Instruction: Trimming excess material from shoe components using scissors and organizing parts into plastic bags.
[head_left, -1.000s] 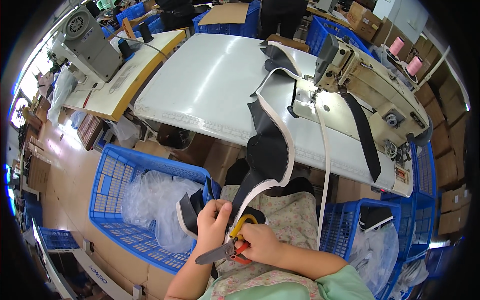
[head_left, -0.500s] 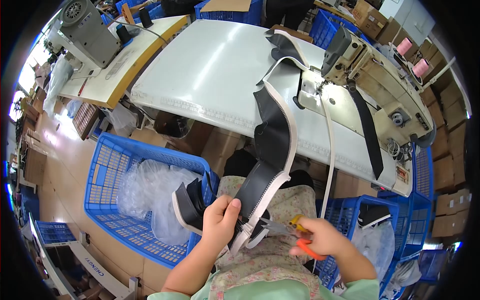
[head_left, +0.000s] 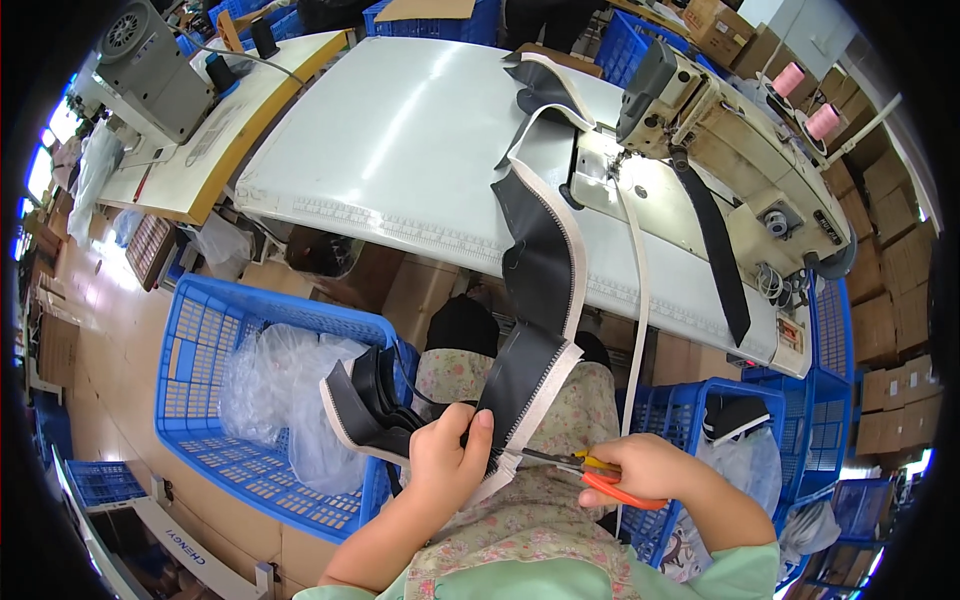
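Observation:
Over my lap, my left hand [head_left: 448,455] is closed round black strip pieces edged with a pale zipper tape [head_left: 545,390]. More folded black pieces [head_left: 375,400] bunch at its left. From the hand, the joined black strip [head_left: 545,250] runs up over the table edge toward the sewing machine [head_left: 730,140]. My right hand [head_left: 640,468] grips scissors [head_left: 610,482] with orange and yellow handles. Their blades point left and reach the pale tape beside my left hand; whether they are parted there I cannot tell. A narrow pale tape [head_left: 632,330] hangs from the machine to the right of the strip.
A blue basket [head_left: 270,500] with clear plastic bags stands at the left. Another blue basket [head_left: 650,400] is at the right, with black-and-white pieces and plastic. The white sewing table [head_left: 350,150] lies ahead, a black strap [head_left: 715,250] across its right side. Cartons [head_left: 885,300] are stacked far right.
The scissors have moved left to the pale tape, their blades no longer visibly spread apart. My left hand still holds the strip. The whole view has shifted slightly.

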